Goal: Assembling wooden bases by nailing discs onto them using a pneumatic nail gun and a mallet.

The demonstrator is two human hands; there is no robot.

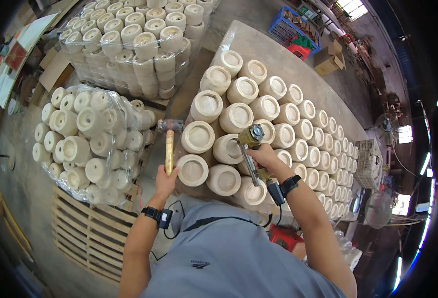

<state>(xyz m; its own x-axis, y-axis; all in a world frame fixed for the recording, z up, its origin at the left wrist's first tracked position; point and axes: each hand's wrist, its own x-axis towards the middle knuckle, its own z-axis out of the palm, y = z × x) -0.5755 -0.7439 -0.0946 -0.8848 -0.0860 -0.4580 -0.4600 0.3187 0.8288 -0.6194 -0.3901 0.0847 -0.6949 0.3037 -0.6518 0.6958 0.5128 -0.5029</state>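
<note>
My left hand (166, 182) is closed round the yellowish wooden handle of a mallet (169, 151). Its dark, worn head points up and away from me, beside the left edge of the table. In my right hand (267, 158) is a yellow-and-metal nail gun (251, 137), held by its grip above the near rows of round wooden blocks (198, 137). These pale, cylindrical blocks stand upright in packed rows on the table, each with a shallow round recess in its top. Whether the nail gun touches a block, I cannot tell.
Left of the table stands a plastic-wrapped stack of round wooden pieces (91, 121), with a larger wrapped stack (134, 44) behind it. A slatted wooden pallet (87, 231) lies at lower left. Beyond the table are a blue crate (284, 26), a cardboard box (329, 58) and fans (379, 209).
</note>
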